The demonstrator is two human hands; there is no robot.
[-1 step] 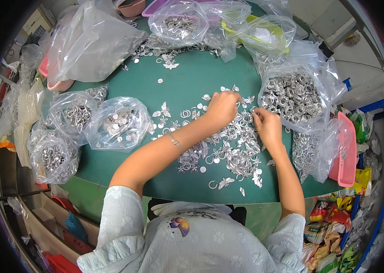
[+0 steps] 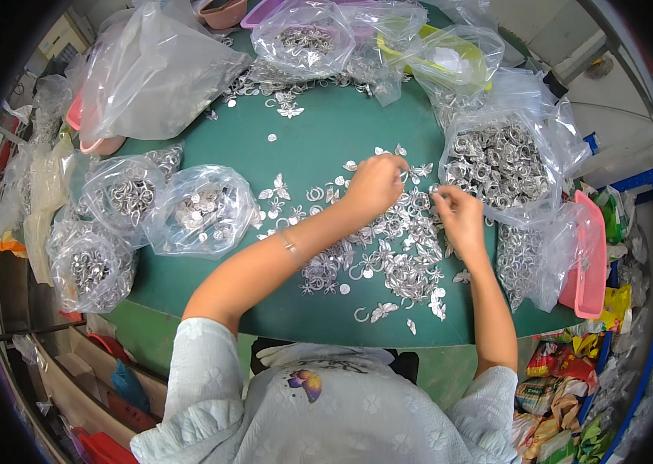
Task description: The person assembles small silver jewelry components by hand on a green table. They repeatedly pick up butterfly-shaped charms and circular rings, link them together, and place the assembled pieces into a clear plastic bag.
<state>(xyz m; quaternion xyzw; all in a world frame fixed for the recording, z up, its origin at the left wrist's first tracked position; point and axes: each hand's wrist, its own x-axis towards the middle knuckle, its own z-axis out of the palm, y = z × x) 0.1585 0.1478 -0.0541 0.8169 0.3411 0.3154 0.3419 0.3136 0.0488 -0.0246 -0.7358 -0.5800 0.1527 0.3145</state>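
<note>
A loose pile of small silvery metal pieces (image 2: pixel 408 271), among them open rings, leaf and winged shapes and round discs, lies in front of me. My left hand (image 2: pixel 377 184) is closed in a pinch over the pile's far side. Whatever it may hold is hidden by the fingers. Just to the right, my right hand (image 2: pixel 462 216) pinches a small silvery metal piece (image 2: pixel 435 188) between thumb and fingertip. Beside that hand stands an open clear bag of silvery rings (image 2: pixel 500 162). A single round disc (image 2: pixel 272 138) lies apart on the green table (image 2: pixel 326 124).
Open clear bags of metal pieces, including a bag of discs (image 2: pixel 203 213) and a bag of rings (image 2: pixel 91 267), stand at the left. More bags and a yellow-green basket (image 2: pixel 419 50) line the far edge. A pink tray (image 2: pixel 591 255) stands at the right edge.
Both hands have shifted very slightly, the right one a little to the right and the left one a little to the left. The pile and bags look the same.
</note>
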